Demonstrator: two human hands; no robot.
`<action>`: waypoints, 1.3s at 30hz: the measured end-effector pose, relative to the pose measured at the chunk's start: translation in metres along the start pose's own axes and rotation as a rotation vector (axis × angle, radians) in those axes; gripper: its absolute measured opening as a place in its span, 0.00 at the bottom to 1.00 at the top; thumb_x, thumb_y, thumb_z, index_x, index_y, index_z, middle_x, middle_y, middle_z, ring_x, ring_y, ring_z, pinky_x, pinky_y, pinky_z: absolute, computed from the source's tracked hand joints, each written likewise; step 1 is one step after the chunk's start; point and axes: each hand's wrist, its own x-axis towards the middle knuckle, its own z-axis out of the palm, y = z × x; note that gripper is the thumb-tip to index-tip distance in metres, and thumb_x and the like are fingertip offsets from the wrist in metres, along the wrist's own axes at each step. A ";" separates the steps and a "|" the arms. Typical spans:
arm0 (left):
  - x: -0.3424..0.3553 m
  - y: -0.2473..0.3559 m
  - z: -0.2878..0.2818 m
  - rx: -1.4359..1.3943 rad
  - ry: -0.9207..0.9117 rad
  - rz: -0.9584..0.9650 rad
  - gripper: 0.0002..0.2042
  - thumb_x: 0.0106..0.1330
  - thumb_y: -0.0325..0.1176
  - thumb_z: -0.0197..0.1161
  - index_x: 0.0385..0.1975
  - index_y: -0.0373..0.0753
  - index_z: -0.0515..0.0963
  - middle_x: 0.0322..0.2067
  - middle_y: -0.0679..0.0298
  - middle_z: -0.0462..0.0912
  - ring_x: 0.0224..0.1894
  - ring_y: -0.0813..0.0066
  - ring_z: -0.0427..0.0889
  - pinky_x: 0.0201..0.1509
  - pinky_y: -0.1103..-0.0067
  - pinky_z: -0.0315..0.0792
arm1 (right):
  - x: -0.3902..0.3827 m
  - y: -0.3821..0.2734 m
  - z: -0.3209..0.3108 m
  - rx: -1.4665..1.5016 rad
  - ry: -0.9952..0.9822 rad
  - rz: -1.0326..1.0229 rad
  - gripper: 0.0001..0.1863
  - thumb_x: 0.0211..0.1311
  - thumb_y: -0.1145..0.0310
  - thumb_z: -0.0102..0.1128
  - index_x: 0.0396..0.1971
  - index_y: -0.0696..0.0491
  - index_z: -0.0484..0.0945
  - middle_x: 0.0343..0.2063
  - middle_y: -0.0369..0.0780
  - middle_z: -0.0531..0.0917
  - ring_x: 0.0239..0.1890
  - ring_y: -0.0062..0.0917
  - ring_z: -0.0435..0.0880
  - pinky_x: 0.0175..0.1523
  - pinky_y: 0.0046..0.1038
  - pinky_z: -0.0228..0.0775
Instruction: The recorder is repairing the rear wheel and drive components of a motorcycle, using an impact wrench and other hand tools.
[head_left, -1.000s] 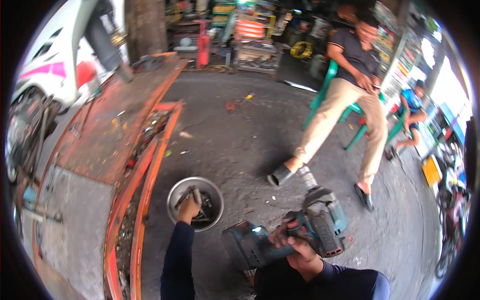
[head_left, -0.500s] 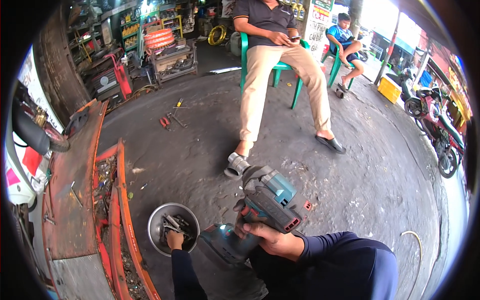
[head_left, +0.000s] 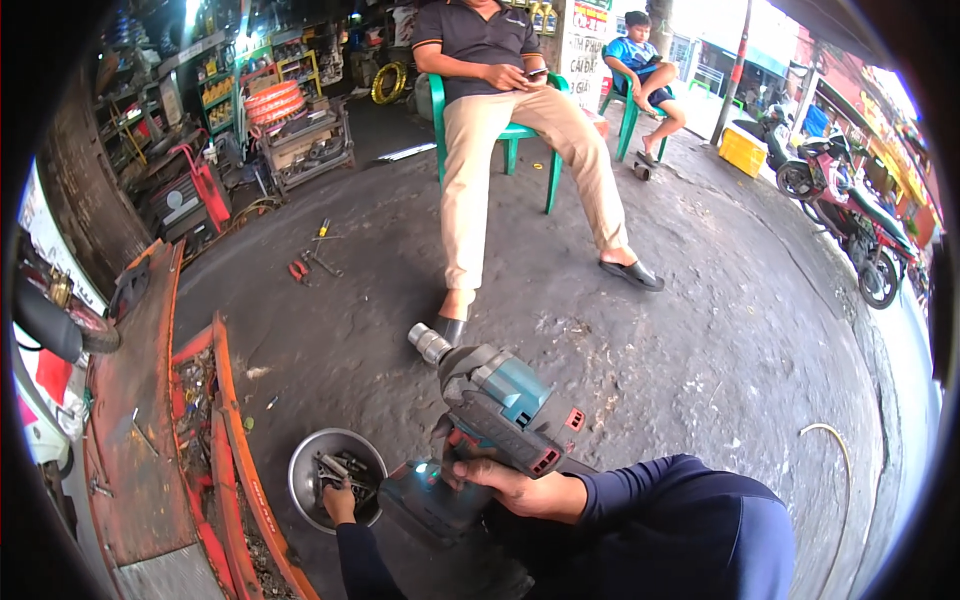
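Observation:
My right hand (head_left: 520,490) is wrapped round the grip of a teal and black cordless impact wrench (head_left: 510,400). The wrench points up and away to the left, with a silver socket (head_left: 430,343) on its nose. Down at the lower left, my left hand (head_left: 341,500) reaches into a round metal bowl (head_left: 306,461) on the ground. Its fingers are curled among several metal sockets and bars (head_left: 345,466); what they grip is too small to make out.
Left of the bowl stand a worn orange metal ramp (head_left: 140,370) and an orange frame (head_left: 232,420). Pliers (head_left: 299,271) and a screwdriver (head_left: 323,229) lie farther off. Ahead, a person (head_left: 475,150) sits on a green chair, feet near the wrench. Parked motorbikes (head_left: 850,210) are at right.
The whole view has shifted, so the background sits farther left. The wrench sits a little lower and farther left in the picture, still in my right hand. My left hand stays in the bowl.

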 end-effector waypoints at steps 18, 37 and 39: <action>0.000 -0.003 0.016 0.496 0.274 0.583 0.08 0.50 0.34 0.61 0.31 0.45 0.80 0.25 0.59 0.80 0.27 0.59 0.79 0.30 0.65 0.72 | -0.006 0.016 -0.009 0.040 0.037 0.131 0.21 0.56 0.71 0.57 0.50 0.50 0.66 0.33 0.36 0.72 0.33 0.23 0.70 0.47 0.32 0.61; -0.043 -0.018 -0.055 -0.888 0.309 -0.230 0.16 0.63 0.40 0.61 0.35 0.30 0.77 0.31 0.57 0.81 0.36 0.71 0.78 0.42 0.78 0.69 | 0.041 0.045 0.034 0.111 -0.282 0.077 0.24 0.54 0.68 0.56 0.50 0.55 0.61 0.25 0.34 0.68 0.28 0.19 0.68 0.43 0.30 0.60; -0.063 -0.016 -0.079 -1.069 0.343 -0.189 0.12 0.64 0.35 0.60 0.34 0.29 0.75 0.29 0.69 0.79 0.32 0.87 0.72 0.37 0.86 0.67 | 0.043 0.054 0.040 0.102 -0.318 0.110 0.24 0.54 0.68 0.56 0.51 0.56 0.60 0.25 0.34 0.68 0.29 0.19 0.68 0.44 0.30 0.60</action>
